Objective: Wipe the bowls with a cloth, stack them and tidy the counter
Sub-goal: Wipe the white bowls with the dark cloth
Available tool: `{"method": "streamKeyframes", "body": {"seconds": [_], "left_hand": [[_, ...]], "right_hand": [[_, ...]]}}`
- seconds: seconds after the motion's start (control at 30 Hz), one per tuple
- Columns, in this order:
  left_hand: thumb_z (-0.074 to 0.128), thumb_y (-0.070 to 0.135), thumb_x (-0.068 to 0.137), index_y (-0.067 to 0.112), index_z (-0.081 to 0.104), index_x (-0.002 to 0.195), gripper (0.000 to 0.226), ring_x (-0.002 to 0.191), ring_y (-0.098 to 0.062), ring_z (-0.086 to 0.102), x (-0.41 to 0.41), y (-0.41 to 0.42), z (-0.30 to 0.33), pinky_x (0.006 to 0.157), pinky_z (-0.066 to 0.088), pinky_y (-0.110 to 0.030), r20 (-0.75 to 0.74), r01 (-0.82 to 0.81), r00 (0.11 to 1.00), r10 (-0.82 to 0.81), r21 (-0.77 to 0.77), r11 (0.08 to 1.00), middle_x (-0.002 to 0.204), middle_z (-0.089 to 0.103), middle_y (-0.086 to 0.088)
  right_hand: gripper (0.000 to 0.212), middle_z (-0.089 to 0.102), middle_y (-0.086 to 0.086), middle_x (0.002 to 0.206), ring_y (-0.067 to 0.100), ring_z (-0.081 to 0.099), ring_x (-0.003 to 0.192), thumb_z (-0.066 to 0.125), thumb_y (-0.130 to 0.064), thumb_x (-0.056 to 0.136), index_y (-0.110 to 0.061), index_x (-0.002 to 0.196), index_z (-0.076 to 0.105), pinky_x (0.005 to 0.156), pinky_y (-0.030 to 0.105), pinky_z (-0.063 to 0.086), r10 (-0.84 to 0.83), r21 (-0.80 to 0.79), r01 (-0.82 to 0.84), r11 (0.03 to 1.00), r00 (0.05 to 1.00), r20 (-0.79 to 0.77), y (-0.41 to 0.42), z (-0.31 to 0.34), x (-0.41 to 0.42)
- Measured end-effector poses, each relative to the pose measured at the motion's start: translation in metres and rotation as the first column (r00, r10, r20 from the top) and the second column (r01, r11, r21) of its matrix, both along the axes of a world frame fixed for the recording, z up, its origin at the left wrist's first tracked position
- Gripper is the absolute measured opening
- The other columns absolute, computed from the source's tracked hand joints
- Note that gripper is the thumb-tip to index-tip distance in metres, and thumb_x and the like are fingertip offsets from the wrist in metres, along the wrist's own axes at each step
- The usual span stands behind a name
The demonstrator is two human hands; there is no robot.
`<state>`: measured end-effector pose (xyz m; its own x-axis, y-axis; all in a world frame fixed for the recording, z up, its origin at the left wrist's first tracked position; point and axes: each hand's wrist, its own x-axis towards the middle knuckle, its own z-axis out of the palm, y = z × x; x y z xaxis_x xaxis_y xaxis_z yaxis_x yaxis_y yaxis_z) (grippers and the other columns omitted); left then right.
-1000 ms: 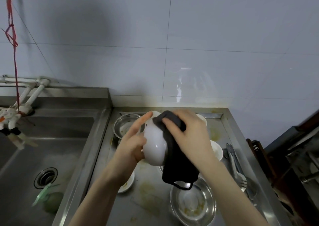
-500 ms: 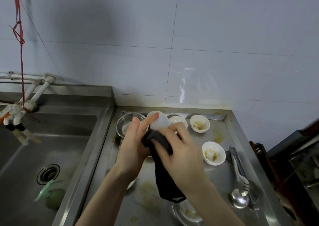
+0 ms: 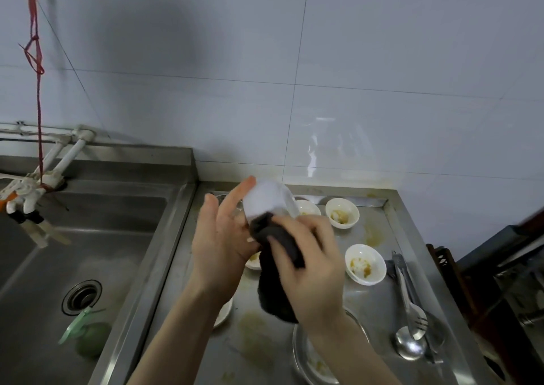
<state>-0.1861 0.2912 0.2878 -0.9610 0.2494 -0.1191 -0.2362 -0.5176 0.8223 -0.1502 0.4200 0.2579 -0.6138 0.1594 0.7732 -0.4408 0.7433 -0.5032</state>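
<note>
My left hand (image 3: 219, 237) holds a white bowl (image 3: 266, 199) in the air above the steel counter (image 3: 379, 299), fingers stretched along its side. My right hand (image 3: 309, 264) grips a dark cloth (image 3: 276, 284) and presses it against the bowl's lower part; the cloth's tail hangs down. Dirty small white bowls stand on the counter: one at the back (image 3: 342, 212), one beside it (image 3: 307, 208), one at mid right (image 3: 365, 264). Another dirty bowl (image 3: 253, 259) peeks out below my left hand.
A steel sink (image 3: 88, 252) with a drain lies to the left, a green object in it. Tongs, a fork and a ladle (image 3: 409, 326) lie at the counter's right. A steel dish (image 3: 312, 358) sits near the front, a white plate edge (image 3: 223, 314) under my left forearm.
The bowl has turned and risen in my left hand. My right hand with the cloth slid from the bowl's top down to its lower part.
</note>
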Motion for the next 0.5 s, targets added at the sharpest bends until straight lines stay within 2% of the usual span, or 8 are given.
{"method": "streamKeyframes", "body": {"seconds": [0.07,0.1,0.2,0.3,0.37,0.43,0.5], "left_hand": [[0.036,0.063,0.09,0.018,0.049,0.141,0.07,0.123,-0.039,0.06,0.001,0.002,-0.006,0.111,0.036,-0.062,-0.002,0.007,1.0,-0.007,-0.006,1.0,0.127,0.067,-0.02],[0.034,0.061,0.094,0.018,0.047,0.144,0.067,0.123,-0.037,0.061,0.002,0.003,-0.011,0.112,0.036,-0.063,-0.01,0.034,0.999,-0.034,-0.028,0.999,0.129,0.066,-0.02],[0.028,0.06,0.094,0.02,0.046,0.145,0.067,0.123,-0.036,0.061,0.001,0.006,-0.019,0.112,0.035,-0.064,-0.025,0.048,0.998,-0.05,-0.074,0.996,0.129,0.066,-0.019],[0.04,0.062,0.086,0.022,0.053,0.135,0.065,0.115,-0.036,0.066,-0.002,0.005,-0.009,0.108,0.04,-0.061,-0.002,-0.053,0.999,0.053,-0.051,0.997,0.12,0.071,-0.016],[0.058,0.058,0.082,0.022,0.057,0.132,0.062,0.114,-0.037,0.066,-0.005,0.002,-0.008,0.103,0.046,-0.059,0.039,-0.121,0.992,0.121,-0.021,0.992,0.121,0.07,-0.017],[0.068,0.042,0.081,0.021,0.058,0.134,0.058,0.11,-0.034,0.068,-0.008,-0.003,-0.013,0.089,0.055,-0.052,0.045,-0.174,0.984,0.175,-0.02,0.984,0.127,0.068,-0.017],[0.072,0.026,0.08,0.023,0.058,0.133,0.055,0.101,-0.031,0.072,-0.006,-0.004,-0.018,0.076,0.061,-0.046,0.033,-0.213,0.976,0.214,-0.034,0.976,0.124,0.069,-0.013]], "right_hand": [[0.019,0.06,0.001,0.097,0.013,0.06,0.087,0.063,-0.026,0.089,-0.017,0.101,0.073,0.077,0.011,0.041,-0.025,-0.193,0.049,0.98,0.992,0.123,0.001,0.017,-0.008],[0.018,0.06,-0.002,0.097,0.012,0.059,0.088,0.062,-0.029,0.088,-0.021,0.1,0.072,0.077,0.01,0.04,-0.026,-0.227,0.074,0.971,0.978,0.206,0.002,0.025,-0.016],[0.015,0.056,-0.006,0.095,0.013,0.059,0.087,0.061,-0.036,0.087,-0.03,0.099,0.068,0.075,0.021,0.043,-0.026,-0.142,0.079,0.987,0.939,0.342,0.006,0.038,-0.034],[0.017,0.055,-0.005,0.096,0.013,0.059,0.083,0.058,-0.039,0.088,-0.031,0.1,0.066,0.071,0.027,0.046,-0.004,-0.06,0.021,0.998,0.965,0.262,0.002,0.031,-0.022],[0.017,0.056,-0.002,0.095,0.013,0.059,0.081,0.062,-0.032,0.09,-0.023,0.101,0.07,0.069,0.026,0.047,0.035,-0.049,-0.028,0.998,0.987,0.158,0.0,0.014,-0.006],[0.018,0.059,0.0,0.094,0.011,0.06,0.082,0.065,-0.024,0.092,-0.012,0.102,0.072,0.07,0.024,0.049,0.056,-0.065,-0.051,0.997,0.994,0.091,0.0,-0.005,0.004],[0.016,0.059,0.0,0.094,0.01,0.06,0.082,0.066,-0.022,0.09,-0.011,0.1,0.073,0.069,0.023,0.049,0.045,-0.121,-0.032,0.992,0.994,0.102,-0.001,-0.009,0.004]]}}
